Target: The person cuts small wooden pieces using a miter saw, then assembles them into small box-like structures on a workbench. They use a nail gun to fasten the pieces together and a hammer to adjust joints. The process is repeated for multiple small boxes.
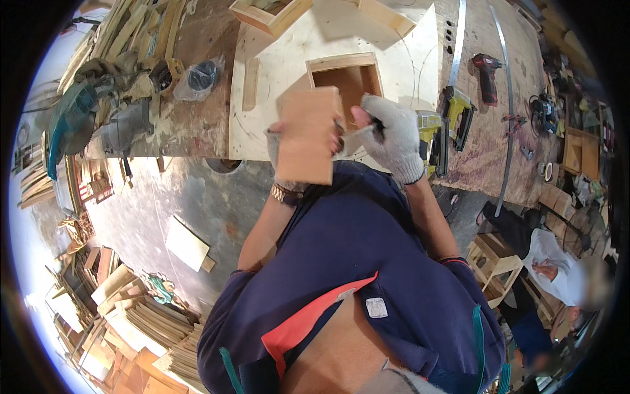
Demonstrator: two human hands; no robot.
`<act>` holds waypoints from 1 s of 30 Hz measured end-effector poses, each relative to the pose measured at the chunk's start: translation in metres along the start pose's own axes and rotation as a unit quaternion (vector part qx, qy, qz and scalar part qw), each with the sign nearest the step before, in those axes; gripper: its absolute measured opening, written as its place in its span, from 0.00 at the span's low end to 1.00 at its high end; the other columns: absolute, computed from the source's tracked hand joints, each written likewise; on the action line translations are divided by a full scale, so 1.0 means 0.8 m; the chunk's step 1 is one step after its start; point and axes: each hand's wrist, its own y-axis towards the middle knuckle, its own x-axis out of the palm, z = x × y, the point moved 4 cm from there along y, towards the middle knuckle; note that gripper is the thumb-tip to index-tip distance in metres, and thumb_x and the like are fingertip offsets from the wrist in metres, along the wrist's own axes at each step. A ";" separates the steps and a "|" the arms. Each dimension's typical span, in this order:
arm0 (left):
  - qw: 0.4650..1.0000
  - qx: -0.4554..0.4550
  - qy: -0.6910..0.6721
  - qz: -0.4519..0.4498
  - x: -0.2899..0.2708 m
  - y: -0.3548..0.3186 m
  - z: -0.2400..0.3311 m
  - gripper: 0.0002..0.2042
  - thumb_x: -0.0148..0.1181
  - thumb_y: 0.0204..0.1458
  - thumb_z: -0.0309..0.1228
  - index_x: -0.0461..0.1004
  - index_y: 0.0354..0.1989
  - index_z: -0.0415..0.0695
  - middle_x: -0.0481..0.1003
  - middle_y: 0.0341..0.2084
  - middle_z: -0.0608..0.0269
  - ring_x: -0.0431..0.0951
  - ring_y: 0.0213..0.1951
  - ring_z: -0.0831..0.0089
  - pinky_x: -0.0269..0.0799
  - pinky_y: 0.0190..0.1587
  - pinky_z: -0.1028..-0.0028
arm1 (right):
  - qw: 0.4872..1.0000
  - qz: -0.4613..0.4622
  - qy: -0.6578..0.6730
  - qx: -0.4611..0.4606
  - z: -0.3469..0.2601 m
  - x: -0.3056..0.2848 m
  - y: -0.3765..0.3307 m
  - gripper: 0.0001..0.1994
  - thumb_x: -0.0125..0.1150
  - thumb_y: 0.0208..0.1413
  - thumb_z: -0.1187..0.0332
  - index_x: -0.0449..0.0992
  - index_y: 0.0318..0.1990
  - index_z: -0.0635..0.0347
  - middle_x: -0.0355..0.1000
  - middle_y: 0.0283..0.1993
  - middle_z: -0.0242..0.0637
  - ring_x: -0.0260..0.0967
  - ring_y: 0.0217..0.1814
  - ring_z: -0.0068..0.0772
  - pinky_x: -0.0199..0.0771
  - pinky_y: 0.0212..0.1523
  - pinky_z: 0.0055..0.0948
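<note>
A box-like wooden piece (306, 134), plain brown and slightly blurred, is held up in front of the worker's chest, over the near edge of the bench. The left hand (272, 147), in a pale knit glove with bare fingertips, grips it from behind, wrapped around it so that fingers show at both of its long sides. The right hand (396, 136), gloved likewise, is just beside it with the fingers bent inward; a pale strip lies between this hand and the wooden piece, and whether the fingers pinch it cannot be told. A watch (287, 195) circles the left wrist.

Just beyond the hands, an open wooden box (344, 62) sits on a pale board (410, 72), partly hidden by the held piece. Farther back on the board stands a wooden frame (272, 21). Right of the board lie a yellow-and-black nail gun (456, 118), a long metal strip (458, 49) and a red-and-black drill (487, 80). Well to the left is a teal circular saw (71, 121). Stacked wood (157, 322) fills the lower left, and another person (554, 266) in white is at the far right.
</note>
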 end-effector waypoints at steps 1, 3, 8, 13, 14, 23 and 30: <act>0.999 0.035 -0.003 -0.039 0.000 0.007 0.023 0.49 0.71 0.49 0.57 0.58 0.68 0.31 0.69 0.52 0.41 0.75 0.48 0.50 0.79 0.50 0.60 | 0.996 0.077 0.015 -0.035 0.000 -0.009 -0.003 0.11 0.68 0.60 0.66 0.77 0.29 0.61 0.71 0.20 0.38 0.67 0.20 0.29 0.66 0.24 0.32; 0.995 0.021 0.040 -0.091 0.005 -0.003 0.046 0.43 0.73 0.50 0.45 0.56 0.67 0.34 0.68 0.50 0.48 0.72 0.46 0.57 0.79 0.53 0.61 | 0.996 0.083 0.010 0.043 0.049 -0.037 -0.021 0.04 0.69 0.53 0.75 0.78 0.30 0.58 0.69 0.21 0.33 0.68 0.22 0.27 0.66 0.26 0.29; 0.986 0.113 0.079 -0.091 0.037 -0.023 0.060 0.39 0.66 0.57 0.40 0.53 0.72 0.37 0.64 0.57 0.49 0.71 0.48 0.60 0.79 0.51 0.62 | 0.682 0.299 0.655 0.127 0.229 -0.163 -0.049 0.05 0.58 0.61 0.73 0.73 0.42 0.63 0.68 0.36 0.33 0.65 0.35 0.26 0.73 0.37 0.30; 0.982 0.147 0.058 -0.105 0.045 -0.026 0.058 0.37 0.59 0.62 0.39 0.51 0.75 0.36 0.65 0.61 0.49 0.72 0.47 0.63 0.79 0.50 0.63 | 0.634 0.292 0.712 0.076 0.292 -0.183 -0.088 0.10 0.57 0.71 0.68 0.70 0.54 0.62 0.73 0.44 0.35 0.69 0.40 0.27 0.74 0.40 0.27; 0.981 0.153 0.061 -0.099 0.039 -0.027 0.059 0.36 0.58 0.63 0.39 0.52 0.74 0.35 0.65 0.63 0.49 0.73 0.46 0.63 0.79 0.50 0.64 | 0.632 0.281 0.713 0.113 0.298 -0.173 -0.091 0.10 0.58 0.70 0.69 0.70 0.54 0.61 0.73 0.45 0.35 0.70 0.40 0.27 0.74 0.40 0.26; 0.985 -0.012 0.095 -0.142 0.008 -0.002 0.025 0.34 0.49 0.64 0.48 0.63 0.65 0.26 0.75 0.56 0.42 0.79 0.36 0.57 0.75 0.37 0.62 | 0.842 0.111 0.469 0.241 0.078 -0.007 -0.039 0.18 0.58 0.71 0.65 0.75 0.61 0.69 0.74 0.35 0.29 0.71 0.32 0.19 0.72 0.35 0.19; 0.972 -0.062 0.193 0.117 0.032 -0.004 -0.024 0.38 0.53 0.53 0.50 0.66 0.67 0.33 0.79 0.43 0.29 0.82 0.25 0.39 0.80 0.27 0.49 | 0.712 0.039 0.636 0.296 0.062 0.048 -0.023 0.11 0.61 0.70 0.63 0.78 0.40 0.62 0.73 0.28 0.27 0.70 0.26 0.19 0.71 0.28 0.21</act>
